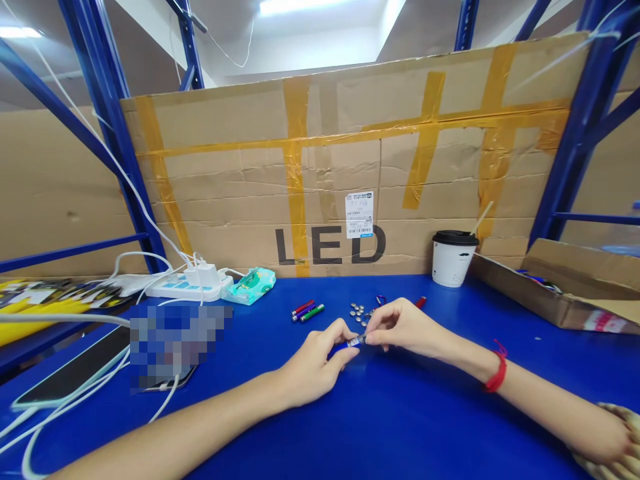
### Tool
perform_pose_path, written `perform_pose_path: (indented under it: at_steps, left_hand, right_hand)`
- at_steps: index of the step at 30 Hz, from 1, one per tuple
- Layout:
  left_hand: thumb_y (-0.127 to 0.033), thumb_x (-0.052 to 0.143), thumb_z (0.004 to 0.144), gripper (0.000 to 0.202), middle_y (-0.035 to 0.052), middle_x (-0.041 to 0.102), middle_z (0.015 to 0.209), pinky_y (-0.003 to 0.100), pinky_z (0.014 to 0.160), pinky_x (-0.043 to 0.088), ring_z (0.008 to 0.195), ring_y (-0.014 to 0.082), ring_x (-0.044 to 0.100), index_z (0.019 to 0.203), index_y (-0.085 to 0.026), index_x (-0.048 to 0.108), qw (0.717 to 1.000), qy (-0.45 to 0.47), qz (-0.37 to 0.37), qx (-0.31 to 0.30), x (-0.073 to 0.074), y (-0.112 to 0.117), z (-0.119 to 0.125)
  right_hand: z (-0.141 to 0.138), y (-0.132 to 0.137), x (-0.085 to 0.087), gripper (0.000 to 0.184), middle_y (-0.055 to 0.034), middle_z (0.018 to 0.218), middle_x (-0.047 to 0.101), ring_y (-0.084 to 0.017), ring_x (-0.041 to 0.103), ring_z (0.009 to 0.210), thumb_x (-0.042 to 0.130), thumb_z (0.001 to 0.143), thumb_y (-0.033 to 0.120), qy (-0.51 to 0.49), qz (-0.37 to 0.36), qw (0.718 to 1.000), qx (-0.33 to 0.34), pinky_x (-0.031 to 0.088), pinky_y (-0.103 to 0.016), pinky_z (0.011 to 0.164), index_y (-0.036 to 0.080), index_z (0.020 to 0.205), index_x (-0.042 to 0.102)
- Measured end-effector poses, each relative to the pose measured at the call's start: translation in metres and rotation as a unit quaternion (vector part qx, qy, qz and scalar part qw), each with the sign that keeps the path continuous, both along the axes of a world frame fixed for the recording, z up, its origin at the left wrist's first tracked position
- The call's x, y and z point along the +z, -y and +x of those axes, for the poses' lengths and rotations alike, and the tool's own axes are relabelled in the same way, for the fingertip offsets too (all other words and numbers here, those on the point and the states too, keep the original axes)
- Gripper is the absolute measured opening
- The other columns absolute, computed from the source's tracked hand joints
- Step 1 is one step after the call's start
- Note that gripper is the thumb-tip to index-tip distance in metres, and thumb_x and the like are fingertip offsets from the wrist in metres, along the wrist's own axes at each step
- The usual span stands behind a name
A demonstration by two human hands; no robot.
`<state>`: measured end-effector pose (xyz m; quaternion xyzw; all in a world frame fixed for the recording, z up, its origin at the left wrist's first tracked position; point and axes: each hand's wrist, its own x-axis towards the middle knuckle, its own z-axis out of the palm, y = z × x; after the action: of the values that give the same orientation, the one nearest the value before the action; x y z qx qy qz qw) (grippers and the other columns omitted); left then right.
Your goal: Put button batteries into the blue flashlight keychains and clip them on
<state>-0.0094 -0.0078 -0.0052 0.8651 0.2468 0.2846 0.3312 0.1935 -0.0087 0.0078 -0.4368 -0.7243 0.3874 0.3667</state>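
Observation:
Just right of the table's middle, both hands meet at a small blue metal tube with a white printed label [354, 341], like a mini torch. My left hand [316, 365] is closed, thumb and fingers pinching the tube's body. From the right, my right hand [403, 327] pinches at the tube's silvery end; what lies between those fingertips is too small to name. Several button cells [357, 312] lie scattered just behind the hands. Behind my right hand a small blue clip [381, 300] and a red tube [421, 303] show in part.
Red, purple and green tubes [313, 313] lie left of the cells. Farther back are a tissue pack [253, 285], a power strip [185, 287], a lidded cup [453, 260] and an open cardboard box [560, 300]. A phone [75, 367] and white cables lie left. Cardboard [240, 200] walls the back.

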Motion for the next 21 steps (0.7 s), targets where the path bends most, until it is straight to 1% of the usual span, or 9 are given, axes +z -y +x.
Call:
perform_pose_path:
  at_steps: [4, 9, 12, 17, 21]
  left_hand:
    - [-0.027, 0.041, 0.088, 0.01, -0.0044, 0.048, 0.064, 0.021, 0.057, 0.033, 0.057, 0.0094, 0.044, 0.085, -0.018, 0.045, 1.0, -0.009, 0.016, 0.001, 0.0, 0.001, 0.0]
    - [-0.025, 0.041, 0.087, 0.009, -0.0047, 0.048, 0.064, 0.022, 0.058, 0.033, 0.058, 0.0098, 0.044, 0.084, -0.018, 0.044, 0.999, -0.019, 0.028, 0.005, 0.004, 0.004, 0.0]
    - [-0.024, 0.042, 0.087, 0.009, -0.0046, 0.049, 0.064, 0.021, 0.058, 0.033, 0.058, 0.0095, 0.044, 0.082, -0.018, 0.044, 1.0, -0.013, 0.016, 0.0, 0.005, 0.004, 0.0]
    - [-0.026, 0.041, 0.087, 0.01, -0.0044, 0.049, 0.062, 0.021, 0.059, 0.036, 0.058, 0.0092, 0.046, 0.082, -0.018, 0.044, 0.999, 0.023, -0.022, 0.004, 0.004, 0.004, 0.0]
    - [-0.027, 0.042, 0.087, 0.011, -0.0043, 0.049, 0.061, 0.02, 0.057, 0.036, 0.056, 0.0088, 0.045, 0.084, -0.017, 0.046, 0.999, 0.028, -0.021, 0.009, 0.002, 0.004, 0.001]
  right_hand:
    - [-0.003, 0.005, 0.005, 0.022, 0.0004, 0.051, 0.058, -0.007, 0.049, 0.046, 0.073, 0.06, 0.034, 0.006, -0.004, 1.0, -0.008, 0.039, -0.019, 0.045, 0.013, 0.062, 0.069]
    - [-0.004, 0.008, 0.007, 0.02, 0.0016, 0.049, 0.056, -0.007, 0.047, 0.045, 0.074, 0.06, 0.032, -0.003, -0.025, 1.0, 0.005, 0.038, -0.019, 0.046, 0.012, 0.061, 0.067]
    - [-0.004, 0.009, 0.007, 0.022, 0.0009, 0.051, 0.057, -0.007, 0.048, 0.046, 0.073, 0.06, 0.033, 0.0, -0.029, 1.0, 0.006, 0.039, -0.019, 0.046, 0.012, 0.061, 0.067]
    - [-0.005, 0.011, 0.01, 0.027, 0.0005, 0.051, 0.057, -0.007, 0.048, 0.046, 0.071, 0.063, 0.039, 0.01, -0.021, 1.0, -0.004, 0.04, -0.02, 0.047, 0.012, 0.062, 0.067]
    - [-0.006, 0.013, 0.012, 0.029, 0.0005, 0.051, 0.056, -0.007, 0.047, 0.046, 0.071, 0.063, 0.041, 0.02, -0.018, 1.0, -0.004, 0.038, -0.019, 0.046, 0.012, 0.063, 0.067]
